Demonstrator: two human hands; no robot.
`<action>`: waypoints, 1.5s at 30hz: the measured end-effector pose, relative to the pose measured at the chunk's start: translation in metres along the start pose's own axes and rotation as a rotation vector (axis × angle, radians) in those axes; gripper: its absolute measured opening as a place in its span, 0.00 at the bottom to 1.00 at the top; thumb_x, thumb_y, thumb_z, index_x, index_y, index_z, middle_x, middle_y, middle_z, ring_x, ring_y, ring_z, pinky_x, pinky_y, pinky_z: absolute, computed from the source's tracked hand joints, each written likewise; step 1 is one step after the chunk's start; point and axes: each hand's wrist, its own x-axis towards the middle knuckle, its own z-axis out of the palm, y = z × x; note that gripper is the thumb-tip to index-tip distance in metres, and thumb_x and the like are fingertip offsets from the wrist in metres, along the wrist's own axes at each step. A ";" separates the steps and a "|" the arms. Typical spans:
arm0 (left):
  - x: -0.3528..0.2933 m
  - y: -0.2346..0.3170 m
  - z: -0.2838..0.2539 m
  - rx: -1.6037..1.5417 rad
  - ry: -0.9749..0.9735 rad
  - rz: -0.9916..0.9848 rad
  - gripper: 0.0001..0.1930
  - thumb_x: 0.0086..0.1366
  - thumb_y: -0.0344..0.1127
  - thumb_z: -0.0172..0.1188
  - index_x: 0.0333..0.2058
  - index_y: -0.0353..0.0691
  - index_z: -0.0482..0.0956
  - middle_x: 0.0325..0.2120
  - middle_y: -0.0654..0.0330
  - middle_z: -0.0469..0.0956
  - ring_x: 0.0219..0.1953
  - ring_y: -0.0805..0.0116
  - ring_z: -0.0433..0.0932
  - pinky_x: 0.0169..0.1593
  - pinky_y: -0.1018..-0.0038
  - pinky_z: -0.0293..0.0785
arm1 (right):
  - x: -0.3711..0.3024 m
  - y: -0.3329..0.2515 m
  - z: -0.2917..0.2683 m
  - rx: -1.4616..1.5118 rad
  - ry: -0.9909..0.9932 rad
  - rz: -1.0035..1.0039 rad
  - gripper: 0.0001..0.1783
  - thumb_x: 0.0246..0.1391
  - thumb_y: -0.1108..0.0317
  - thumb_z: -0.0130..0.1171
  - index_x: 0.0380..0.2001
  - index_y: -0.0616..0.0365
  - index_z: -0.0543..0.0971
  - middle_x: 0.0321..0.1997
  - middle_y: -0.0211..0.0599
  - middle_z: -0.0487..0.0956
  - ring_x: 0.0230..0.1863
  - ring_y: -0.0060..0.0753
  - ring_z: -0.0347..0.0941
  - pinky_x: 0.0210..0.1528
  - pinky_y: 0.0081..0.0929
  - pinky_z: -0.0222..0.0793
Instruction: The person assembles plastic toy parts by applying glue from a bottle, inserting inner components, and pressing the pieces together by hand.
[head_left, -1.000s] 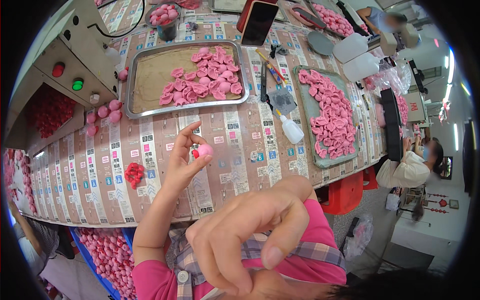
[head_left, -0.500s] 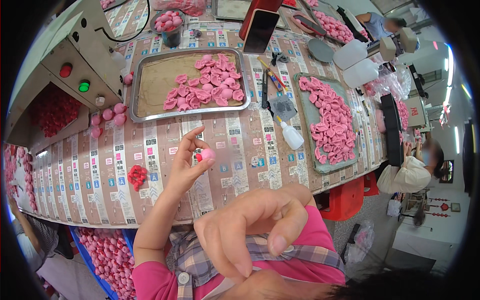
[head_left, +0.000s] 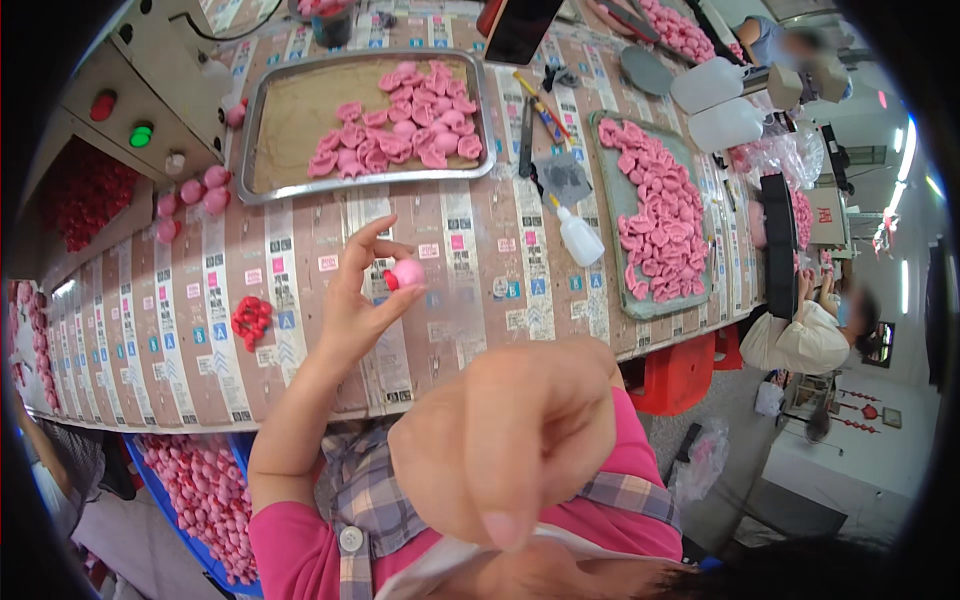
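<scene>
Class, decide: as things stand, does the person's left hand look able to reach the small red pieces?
Likely yes: nothing stands between the left hand and the red pieces, though it holds a pink ball.

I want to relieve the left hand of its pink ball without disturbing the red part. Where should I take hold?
Probably the rounded pink side of the ball, coming from the person's right. That side bulges out exposed, while the red part sits on the left, toward the palm, and the left hand pinches the ball from above and below in the picture.
</scene>
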 end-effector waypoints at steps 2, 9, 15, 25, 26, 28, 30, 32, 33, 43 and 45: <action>-0.001 0.001 0.002 0.032 0.022 0.033 0.34 0.45 0.28 0.64 0.52 0.37 0.59 0.30 0.62 0.72 0.35 0.73 0.70 0.43 0.75 0.65 | 0.002 -0.006 -0.010 -0.094 0.008 -0.050 0.06 0.52 0.70 0.50 0.33 0.61 0.71 0.28 0.39 0.72 0.26 0.34 0.69 0.29 0.28 0.64; -0.007 0.001 0.001 -0.033 -0.025 -0.006 0.33 0.45 0.24 0.61 0.52 0.38 0.60 0.31 0.61 0.71 0.35 0.73 0.71 0.42 0.77 0.67 | -0.060 -0.014 -0.097 -1.338 0.402 0.085 0.13 0.44 0.70 0.56 0.36 0.59 0.75 0.35 0.38 0.73 0.37 0.32 0.69 0.41 0.27 0.65; -0.007 0.006 0.001 0.051 -0.053 0.005 0.41 0.39 0.33 0.70 0.53 0.38 0.57 0.30 0.61 0.72 0.34 0.71 0.71 0.43 0.74 0.66 | -0.079 0.007 -0.113 -1.252 0.424 0.417 0.17 0.41 0.68 0.60 0.38 0.58 0.76 0.34 0.35 0.74 0.38 0.31 0.69 0.41 0.26 0.64; -0.002 0.008 0.002 0.427 -0.046 0.186 0.33 0.34 0.42 0.70 0.42 0.37 0.70 0.25 0.59 0.71 0.28 0.67 0.71 0.33 0.73 0.66 | -0.088 0.015 -0.114 -0.946 0.603 0.550 0.17 0.45 0.67 0.58 0.40 0.60 0.75 0.41 0.35 0.75 0.40 0.27 0.71 0.44 0.25 0.65; -0.002 0.008 0.002 0.428 -0.051 0.188 0.33 0.34 0.42 0.70 0.42 0.37 0.70 0.25 0.59 0.71 0.28 0.67 0.71 0.33 0.73 0.66 | -0.089 0.016 -0.116 -0.945 0.607 0.545 0.17 0.45 0.67 0.58 0.40 0.60 0.75 0.41 0.35 0.75 0.40 0.27 0.71 0.44 0.25 0.65; -0.002 0.009 0.004 0.416 -0.025 0.228 0.32 0.34 0.44 0.69 0.40 0.37 0.71 0.25 0.59 0.71 0.27 0.66 0.70 0.32 0.73 0.66 | -0.090 0.017 -0.121 -0.889 0.510 0.475 0.17 0.47 0.67 0.57 0.42 0.61 0.73 0.42 0.34 0.75 0.41 0.24 0.70 0.44 0.23 0.65; -0.003 0.008 0.004 0.439 -0.009 0.241 0.32 0.35 0.44 0.69 0.40 0.37 0.71 0.24 0.59 0.71 0.28 0.66 0.70 0.31 0.73 0.66 | -0.089 0.019 -0.118 -0.855 0.545 0.483 0.18 0.47 0.67 0.57 0.42 0.61 0.73 0.41 0.34 0.75 0.41 0.24 0.70 0.44 0.23 0.65; -0.003 0.007 0.004 0.460 0.007 0.252 0.31 0.35 0.44 0.69 0.40 0.37 0.72 0.23 0.59 0.71 0.28 0.66 0.70 0.31 0.73 0.66 | -0.089 0.020 -0.116 -0.820 0.580 0.492 0.18 0.47 0.67 0.57 0.42 0.62 0.73 0.41 0.34 0.75 0.40 0.24 0.70 0.44 0.23 0.65; -0.002 0.007 0.002 0.482 -0.007 0.250 0.31 0.35 0.45 0.69 0.39 0.37 0.72 0.25 0.59 0.71 0.28 0.66 0.71 0.32 0.74 0.66 | -0.089 0.020 -0.115 -0.824 0.616 0.486 0.18 0.46 0.67 0.58 0.42 0.62 0.73 0.40 0.34 0.75 0.40 0.24 0.70 0.44 0.23 0.65; -0.001 0.008 0.005 0.373 -0.005 0.331 0.18 0.39 0.26 0.65 0.33 0.44 0.76 0.35 0.58 0.70 0.34 0.64 0.70 0.36 0.73 0.70 | -0.090 0.024 -0.115 -0.874 0.566 0.360 0.20 0.44 0.66 0.61 0.42 0.61 0.72 0.39 0.31 0.73 0.41 0.23 0.68 0.44 0.22 0.64; 0.000 0.009 0.004 0.381 -0.013 0.343 0.17 0.38 0.26 0.65 0.31 0.44 0.75 0.35 0.58 0.70 0.35 0.63 0.70 0.37 0.72 0.70 | -0.088 0.025 -0.115 -0.730 0.604 0.414 0.20 0.44 0.66 0.61 0.41 0.61 0.72 0.39 0.30 0.73 0.42 0.22 0.67 0.43 0.22 0.64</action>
